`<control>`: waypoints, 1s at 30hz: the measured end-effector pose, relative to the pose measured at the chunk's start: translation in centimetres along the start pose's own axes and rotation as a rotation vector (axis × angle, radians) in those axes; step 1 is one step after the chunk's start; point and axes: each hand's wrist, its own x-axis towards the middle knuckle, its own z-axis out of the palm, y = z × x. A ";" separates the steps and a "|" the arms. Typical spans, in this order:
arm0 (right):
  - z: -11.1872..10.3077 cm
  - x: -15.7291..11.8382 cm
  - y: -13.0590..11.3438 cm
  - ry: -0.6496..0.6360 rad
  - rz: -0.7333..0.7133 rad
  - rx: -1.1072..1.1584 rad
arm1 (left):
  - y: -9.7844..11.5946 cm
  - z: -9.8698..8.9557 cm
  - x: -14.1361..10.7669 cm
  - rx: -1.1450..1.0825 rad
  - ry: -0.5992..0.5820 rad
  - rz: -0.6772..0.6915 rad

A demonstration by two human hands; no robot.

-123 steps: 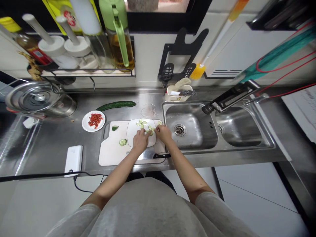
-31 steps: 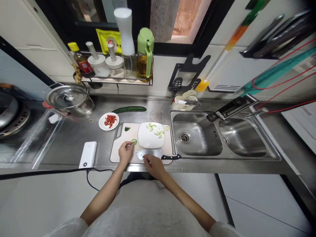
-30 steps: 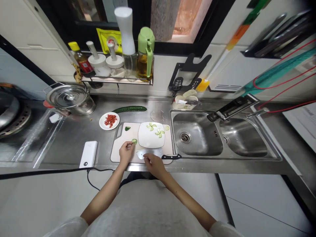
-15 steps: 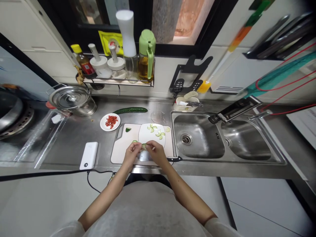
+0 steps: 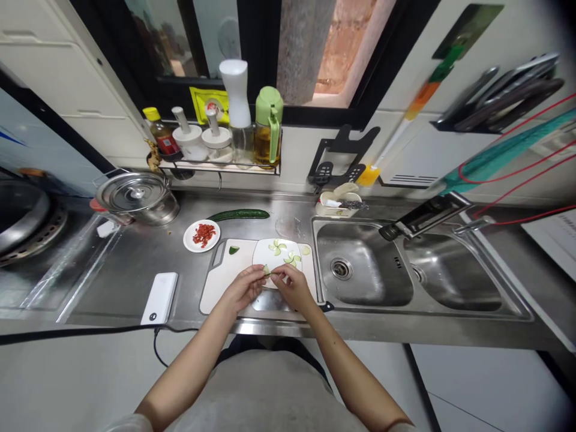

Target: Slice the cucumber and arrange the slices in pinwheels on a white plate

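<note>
My left hand (image 5: pixel 246 288) and my right hand (image 5: pixel 292 287) meet above the near edge of a white plate (image 5: pixel 261 255), fingertips pinching a thin, pale green cucumber slice (image 5: pixel 266 270) between them. On the plate, more cucumber slices (image 5: pixel 277 246) are laid out in pinwheel shapes. Underneath is a light chopping board (image 5: pixel 221 281), which bears a dark green cucumber end (image 5: pixel 233 249) and one loose slice at its right. The broad knife blade (image 5: pixel 266 302) lies below my hands; its black handle (image 5: pixel 327 306) shows partly past my right wrist.
A whole cucumber (image 5: pixel 240 214) and a small plate (image 5: pixel 189 240) of chopped red pieces lie behind the board. To the right is a double sink (image 5: pixel 364 264). A white power bank (image 5: pixel 159 297) and a lidded steel pot (image 5: pixel 139 201) stand left. A condiment rack (image 5: pixel 225 165) hangs behind.
The view has tilted up a little. The slice between my hands has turned from lying nearly flat to standing more upright. Both hands remain together over the plate's near edge.
</note>
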 end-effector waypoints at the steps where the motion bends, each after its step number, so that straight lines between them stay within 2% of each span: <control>1: -0.1 0.0 0.0 -0.009 -0.006 0.000 | 0.2 0.2 0.0 0.010 0.013 0.032; 9: -0.6 0.6 -0.6 -0.098 -0.109 -0.053 | 0.7 1.0 -0.6 0.127 0.041 0.192; 21: -0.4 0.4 0.6 -0.135 0.107 -0.020 | -0.5 0.5 1.3 0.198 0.017 0.301; 30: -0.5 0.1 1.7 -0.125 0.204 0.078 | -1.2 0.2 2.7 0.253 0.011 0.332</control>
